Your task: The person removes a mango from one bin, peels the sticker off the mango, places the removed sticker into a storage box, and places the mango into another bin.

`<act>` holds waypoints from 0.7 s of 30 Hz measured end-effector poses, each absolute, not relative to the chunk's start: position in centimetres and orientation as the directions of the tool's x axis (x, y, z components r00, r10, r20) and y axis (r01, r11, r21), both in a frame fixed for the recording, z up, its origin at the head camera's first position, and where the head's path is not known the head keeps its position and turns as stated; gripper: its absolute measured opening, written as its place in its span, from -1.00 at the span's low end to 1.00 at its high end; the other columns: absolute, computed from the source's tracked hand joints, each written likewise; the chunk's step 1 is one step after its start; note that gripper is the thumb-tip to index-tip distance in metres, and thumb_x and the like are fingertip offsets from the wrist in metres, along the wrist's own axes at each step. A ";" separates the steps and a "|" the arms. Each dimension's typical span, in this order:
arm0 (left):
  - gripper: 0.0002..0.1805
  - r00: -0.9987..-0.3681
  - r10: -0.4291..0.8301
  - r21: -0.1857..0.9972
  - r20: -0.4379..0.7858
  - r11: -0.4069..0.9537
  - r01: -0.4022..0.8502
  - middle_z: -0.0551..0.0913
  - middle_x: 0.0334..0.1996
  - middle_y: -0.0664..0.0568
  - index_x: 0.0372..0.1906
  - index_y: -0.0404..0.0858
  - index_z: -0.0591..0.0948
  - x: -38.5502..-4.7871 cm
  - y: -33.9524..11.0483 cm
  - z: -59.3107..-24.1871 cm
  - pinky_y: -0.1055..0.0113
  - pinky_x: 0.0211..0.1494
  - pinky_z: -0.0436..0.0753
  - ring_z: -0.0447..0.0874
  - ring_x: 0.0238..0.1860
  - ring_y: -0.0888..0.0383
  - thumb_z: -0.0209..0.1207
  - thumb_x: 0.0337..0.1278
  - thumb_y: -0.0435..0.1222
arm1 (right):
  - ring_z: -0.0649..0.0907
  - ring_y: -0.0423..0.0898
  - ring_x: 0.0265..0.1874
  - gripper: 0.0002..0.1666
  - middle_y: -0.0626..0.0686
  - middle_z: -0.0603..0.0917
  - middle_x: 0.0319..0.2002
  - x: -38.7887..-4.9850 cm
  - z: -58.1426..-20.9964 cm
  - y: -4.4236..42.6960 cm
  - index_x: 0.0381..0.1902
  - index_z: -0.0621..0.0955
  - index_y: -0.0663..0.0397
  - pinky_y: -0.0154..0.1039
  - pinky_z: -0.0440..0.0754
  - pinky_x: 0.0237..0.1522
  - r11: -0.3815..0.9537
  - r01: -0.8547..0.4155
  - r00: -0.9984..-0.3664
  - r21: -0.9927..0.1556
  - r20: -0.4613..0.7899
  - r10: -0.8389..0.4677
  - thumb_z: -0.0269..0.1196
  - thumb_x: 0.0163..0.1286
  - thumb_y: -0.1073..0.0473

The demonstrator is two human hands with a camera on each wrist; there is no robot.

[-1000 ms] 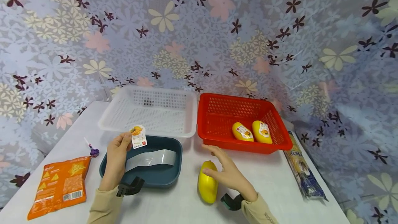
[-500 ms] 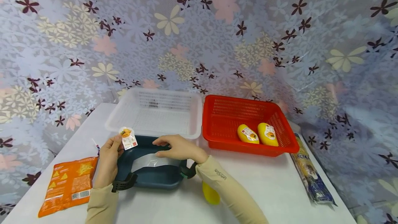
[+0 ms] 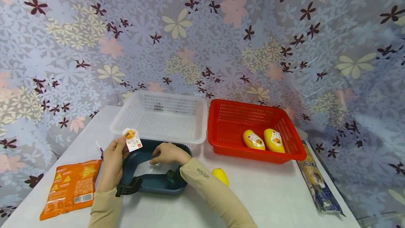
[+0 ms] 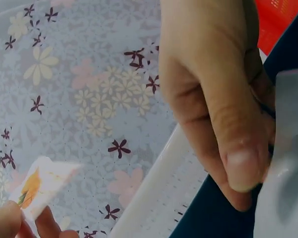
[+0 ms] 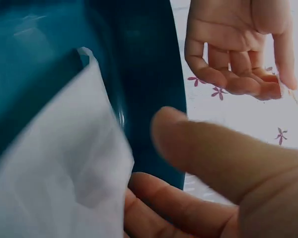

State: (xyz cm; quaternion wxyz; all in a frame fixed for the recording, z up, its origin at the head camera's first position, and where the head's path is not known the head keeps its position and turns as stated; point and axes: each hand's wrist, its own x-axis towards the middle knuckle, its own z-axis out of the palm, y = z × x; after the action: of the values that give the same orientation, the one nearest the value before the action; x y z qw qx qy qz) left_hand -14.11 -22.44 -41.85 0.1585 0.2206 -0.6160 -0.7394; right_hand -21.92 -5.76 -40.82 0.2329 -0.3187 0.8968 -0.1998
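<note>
Thumb and fingertips of my left hand (image 3: 112,161) pinch a small sticker (image 3: 132,139) with a yellow fruit picture, above the left rim of the dark teal tray (image 3: 164,190). My right hand (image 3: 169,153) is lowered into this tray, over a whitish strip (image 3: 143,168). In the right wrist view the fingertips of my right hand (image 5: 208,183) are at the edge of the strip (image 5: 64,168), partly hidden by it, while the thumb stands apart. A yellow mango (image 3: 220,176) lies right of the tray, partly covered by my right sleeve.
Behind the tray is a white basket (image 3: 202,134). A red basket (image 3: 253,154) beside it holds two labelled mangoes (image 3: 274,140). An orange snack bag (image 3: 71,189) and a lollipop (image 3: 100,150) lie left; a long packet (image 3: 319,182) lies right.
My right hand has moved left from above the mango and down into the teal tray. My left hand still holds the sticker, now slightly further left over the tray's edge.
</note>
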 end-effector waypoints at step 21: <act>-0.75 -0.836 -0.541 0.982 -0.091 -0.188 0.015 0.59 -0.55 0.43 -0.13 -0.13 0.36 -14.1 -21.1 -41.1 0.64 -0.26 0.56 0.51 -0.46 0.46 0.22 0.24 -0.31 | 0.60 -0.33 -0.36 -0.69 -0.28 0.69 -0.32 -19.8 -41.6 -6.5 -0.31 0.72 -0.20 -0.41 0.55 -0.30 0.723 -0.612 -0.572 -0.320 -0.452 -0.685 0.49 0.03 -0.16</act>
State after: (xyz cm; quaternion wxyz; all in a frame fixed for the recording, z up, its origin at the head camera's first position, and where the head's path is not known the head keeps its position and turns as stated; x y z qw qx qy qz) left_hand -14.12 -21.07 -41.08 0.1880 0.2161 -0.6089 -0.7397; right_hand -19.79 -6.55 -41.62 0.2819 -0.3666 0.8843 -0.0642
